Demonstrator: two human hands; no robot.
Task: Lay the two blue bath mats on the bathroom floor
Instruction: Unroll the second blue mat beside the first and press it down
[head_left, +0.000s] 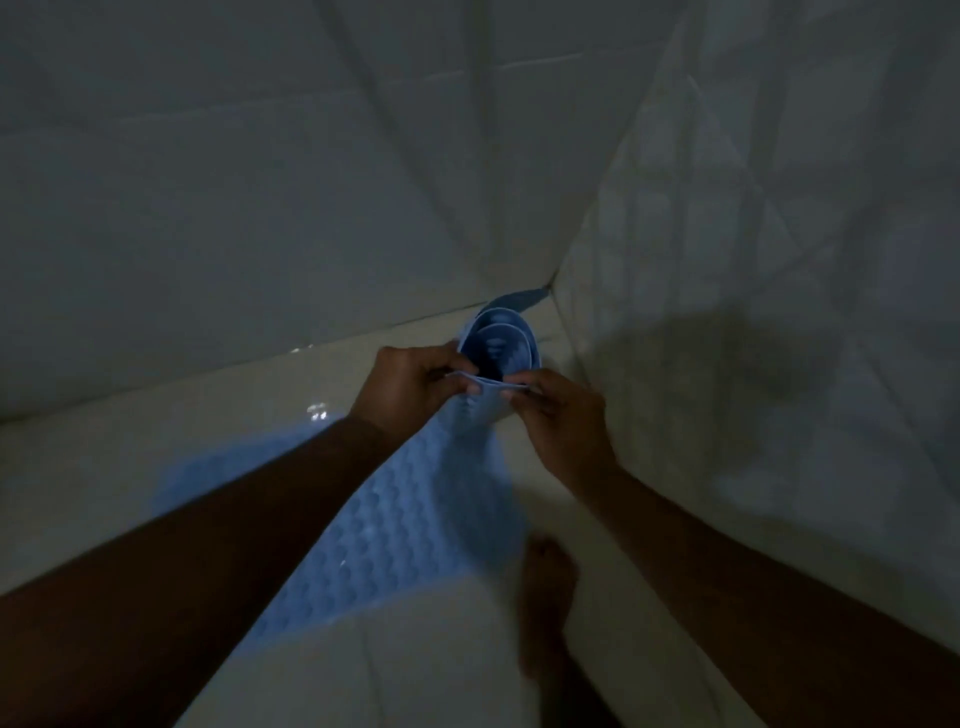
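Hands meet at the top edge of the blue mat (405, 525), close to the corner of the walls (550, 286). Your left hand (410, 387) pinches this edge with curled fingers, and your right hand (563, 421) pinches it just beside, so both are closed on the mat and neither is free. Behind your fingers the far part (501, 345) curls into a loose roll that stands up toward the corner. The near part runs down toward you over the pale floor (441, 670), passing under your left forearm. A blurred blue patch (218, 467) shows to the left; in this dim light it is not possible to say whether it is the second mat or the same one.

The step in hand appears to be the opening of the roll, so the task is only partly done. At the pinched edge there seem to be two thin layers, and it is not clear whether they are two mats or one folded. The next move probably asks you to separate these layers, then draw the curled end toward the corner and press it flat. Your bare foot (550, 571) stands just beside the mat, so mind that it does not trap the edge.
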